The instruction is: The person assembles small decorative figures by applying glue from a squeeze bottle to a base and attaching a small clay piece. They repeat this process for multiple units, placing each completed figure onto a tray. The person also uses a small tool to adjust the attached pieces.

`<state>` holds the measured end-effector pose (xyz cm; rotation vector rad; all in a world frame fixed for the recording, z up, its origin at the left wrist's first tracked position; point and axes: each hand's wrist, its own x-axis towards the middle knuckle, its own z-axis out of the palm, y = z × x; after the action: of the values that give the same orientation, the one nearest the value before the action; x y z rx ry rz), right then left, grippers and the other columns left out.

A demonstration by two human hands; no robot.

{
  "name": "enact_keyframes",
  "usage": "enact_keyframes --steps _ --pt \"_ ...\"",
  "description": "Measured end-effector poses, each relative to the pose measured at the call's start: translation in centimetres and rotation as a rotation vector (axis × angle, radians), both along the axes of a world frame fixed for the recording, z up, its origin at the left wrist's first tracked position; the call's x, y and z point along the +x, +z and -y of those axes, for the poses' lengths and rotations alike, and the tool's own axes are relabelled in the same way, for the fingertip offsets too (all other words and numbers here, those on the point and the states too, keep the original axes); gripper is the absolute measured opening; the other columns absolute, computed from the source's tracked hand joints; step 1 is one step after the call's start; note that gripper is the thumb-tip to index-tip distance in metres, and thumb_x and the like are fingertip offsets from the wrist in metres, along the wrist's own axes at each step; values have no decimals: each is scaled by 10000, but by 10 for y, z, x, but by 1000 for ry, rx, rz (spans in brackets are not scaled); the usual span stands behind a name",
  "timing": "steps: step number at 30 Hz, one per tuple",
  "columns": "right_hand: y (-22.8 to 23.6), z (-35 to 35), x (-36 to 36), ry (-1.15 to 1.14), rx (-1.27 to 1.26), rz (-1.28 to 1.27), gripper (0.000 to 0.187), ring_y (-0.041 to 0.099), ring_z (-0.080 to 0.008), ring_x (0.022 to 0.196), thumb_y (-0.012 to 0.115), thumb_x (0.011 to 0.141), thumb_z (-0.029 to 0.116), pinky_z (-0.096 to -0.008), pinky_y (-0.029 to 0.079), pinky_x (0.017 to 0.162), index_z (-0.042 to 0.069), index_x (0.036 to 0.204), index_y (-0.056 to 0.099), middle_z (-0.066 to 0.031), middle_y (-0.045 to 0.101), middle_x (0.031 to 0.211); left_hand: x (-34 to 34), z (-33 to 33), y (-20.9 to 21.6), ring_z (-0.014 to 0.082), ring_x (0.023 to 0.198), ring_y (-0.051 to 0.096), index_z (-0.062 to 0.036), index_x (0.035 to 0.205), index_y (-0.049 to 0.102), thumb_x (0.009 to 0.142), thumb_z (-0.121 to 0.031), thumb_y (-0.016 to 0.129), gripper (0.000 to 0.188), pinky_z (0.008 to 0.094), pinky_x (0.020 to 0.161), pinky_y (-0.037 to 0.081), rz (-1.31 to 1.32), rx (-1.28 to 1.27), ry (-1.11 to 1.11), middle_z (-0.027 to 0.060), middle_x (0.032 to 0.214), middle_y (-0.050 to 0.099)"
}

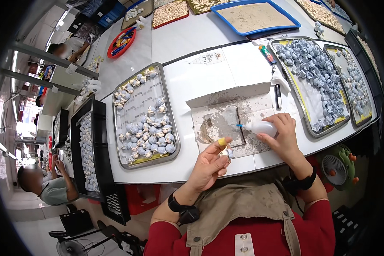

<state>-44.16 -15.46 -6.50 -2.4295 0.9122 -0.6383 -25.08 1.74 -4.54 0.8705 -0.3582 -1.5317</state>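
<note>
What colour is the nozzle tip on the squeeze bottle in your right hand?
Blue, on the white plastic squeeze bottle; head view.

Left hand pinches small shell piece; right hand holds white glue bottle over stained cardboard.

Metal tray of blue-white pieces left; blue tray top; red basket; small fan lower right.
</note>
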Motion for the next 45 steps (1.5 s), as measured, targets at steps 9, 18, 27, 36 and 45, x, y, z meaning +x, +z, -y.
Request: enact_keyframes --steps 9,18,27,36,45 --pt "15 -25 -29 -89 436 464 304 514 -209 826 709 781 258 -314 414 749 20 916 578 -95 557 876 -30 9 -5 176 937 619 -26 1267 473 901 -91 591 390 225 747 513 127 87 117 111 1171 572" --pt "45 -40 -37 27 87 344 296 449 -207 798 814 614 198 -325 355 736 72 793 616 -25 560 739 -36 2 -13 139 860 632 19 1208 493 835 -18 664 412 217 738 498 285 46 196 115 1046 629" --pt "61 -43 -20 101 -74 283 317 465 -217 709 833 577 205 -340 320 720 67 757 611 -23 559 667 -36 -1 -9 133 817 633 20 1167 509 827 3 666 374 235 747 511 317 35 221 104 946 643" --pt "61 -42 -19 68 -51 287 294 462 -216 714 824 579 184 -333 329 699 76 742 604 -26 551 665 -33 -2 -10 155 838 640 8 1170 510 838 -22 660 365 222 691 500 309 15 228 104 1016 628" --pt "58 -38 -21 64 -42 292 272 464 -210 727 813 589 190 -324 339 700 67 731 616 -30 548 670 -34 1 -6 199 885 645 -10 1147 496 858 -51 640 326 222 710 535 227 44 212 133 1110 587"
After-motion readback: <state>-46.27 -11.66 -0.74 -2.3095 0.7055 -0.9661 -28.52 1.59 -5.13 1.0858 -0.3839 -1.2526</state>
